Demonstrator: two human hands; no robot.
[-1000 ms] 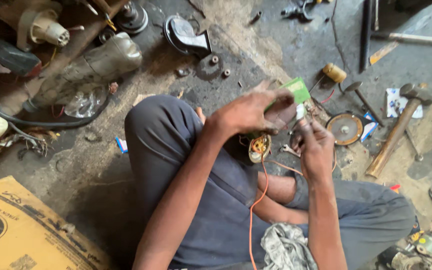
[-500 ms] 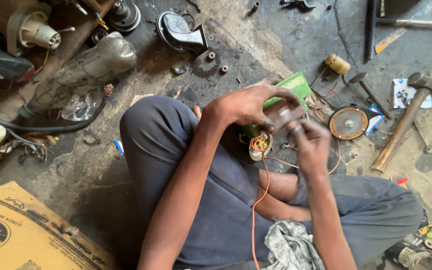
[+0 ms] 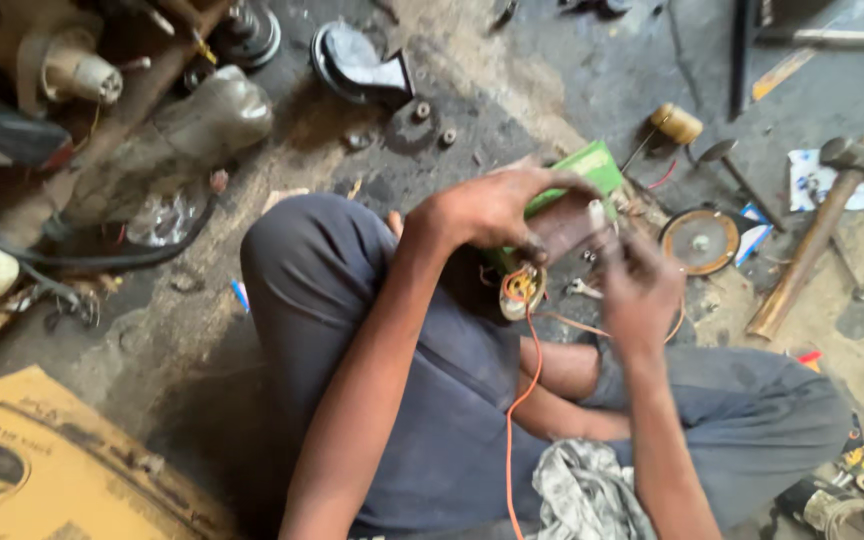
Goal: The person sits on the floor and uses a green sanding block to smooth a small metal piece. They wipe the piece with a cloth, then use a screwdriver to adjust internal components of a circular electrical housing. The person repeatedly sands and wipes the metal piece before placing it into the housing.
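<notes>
I sit cross-legged on a dirty workshop floor. My left hand (image 3: 497,210) grips a green power tool body (image 3: 577,175) held over my lap, its open end with copper windings (image 3: 522,290) facing me. An orange wire (image 3: 522,400) hangs from that end down across my leg. My right hand (image 3: 637,285) is at the tool's right side, fingers bent against it; motion blur hides whether it holds anything.
A hammer (image 3: 817,230) lies on the floor to the right, next to a round cutting disc (image 3: 702,240). Old motors and tool housings (image 3: 152,130) pile up at the upper left. A flattened cardboard box (image 3: 42,470) lies at the lower left, a grey rag (image 3: 587,490) on my lap.
The view has shifted slightly. My hands have stayed on the green tool, and my right hand has moved a little lower along its side.
</notes>
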